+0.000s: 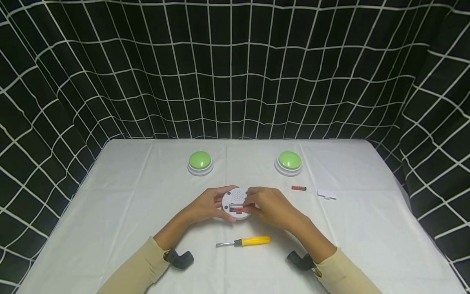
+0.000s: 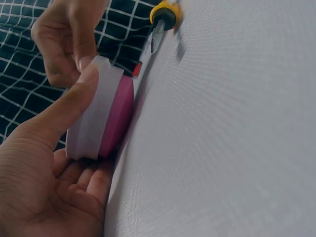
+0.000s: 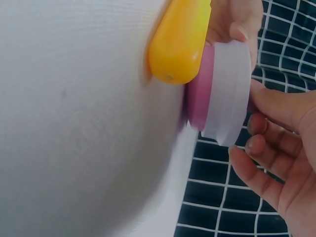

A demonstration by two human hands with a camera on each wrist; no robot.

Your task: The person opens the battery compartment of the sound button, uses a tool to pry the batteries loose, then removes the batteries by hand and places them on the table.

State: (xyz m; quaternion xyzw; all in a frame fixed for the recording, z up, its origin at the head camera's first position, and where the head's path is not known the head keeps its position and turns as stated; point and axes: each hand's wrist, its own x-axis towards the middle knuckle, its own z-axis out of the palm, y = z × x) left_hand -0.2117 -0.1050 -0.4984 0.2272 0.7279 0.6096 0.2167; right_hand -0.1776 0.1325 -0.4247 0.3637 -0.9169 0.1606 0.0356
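Presently holding the round device [image 1: 236, 196], white back upward over mid-worktop [image 1: 110, 212], with left grip [image 1: 206, 206] spread wide around its 9 o'clock edge. Reaching in from 3 o'clock with right grip [image 1: 271, 207] narrowed at the seated battery [image 1: 236, 208]; cannot tell whether pinching or merely pressing it. Also having a yellow screwdriver [image 1: 255, 241] near at 6 o'clock, a loose battery [image 1: 299, 188] farther off between 2 and 3.
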